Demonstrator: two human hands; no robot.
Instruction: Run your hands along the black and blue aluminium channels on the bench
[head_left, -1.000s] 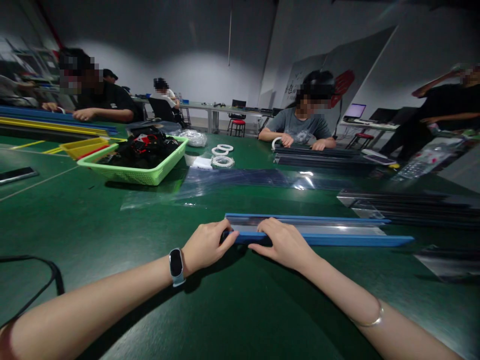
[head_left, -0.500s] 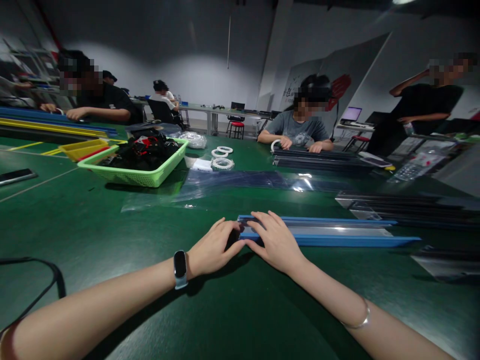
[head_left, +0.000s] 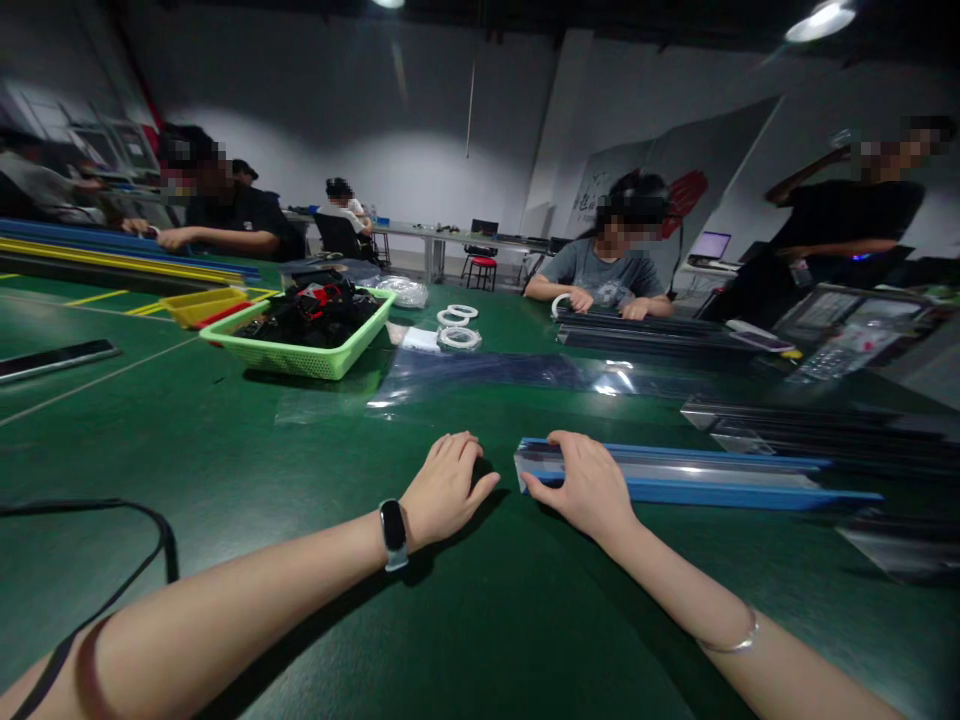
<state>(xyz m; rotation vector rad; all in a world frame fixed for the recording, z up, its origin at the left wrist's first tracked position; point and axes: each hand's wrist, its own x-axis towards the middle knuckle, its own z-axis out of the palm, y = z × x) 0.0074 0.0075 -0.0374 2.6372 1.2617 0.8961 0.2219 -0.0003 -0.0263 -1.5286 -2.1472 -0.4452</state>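
A blue-edged channel strip [head_left: 720, 480] lies lengthwise on the green table, its near end at centre right. My right hand [head_left: 589, 485] grips that end, thumb on the near edge and fingers over the far edge. To the left of the strip, my left hand [head_left: 448, 490] rests over the table with thumb and fingers apart, touching no part of the strip. Nothing shows in it. Behind both hands is a flat clear plastic sheet [head_left: 487, 372].
A green basket [head_left: 337, 358] of black parts stands at the back left, near white tape rolls [head_left: 459, 339]. Dark strips [head_left: 810, 420] lie at the right. Across the table, a person's hands [head_left: 581, 300] work on dark strips. A phone [head_left: 56, 360] lies far left.
My left hand has come away from the strip's end, leaving a gap between my hands. The view has shifted, so the table's things appear further right.
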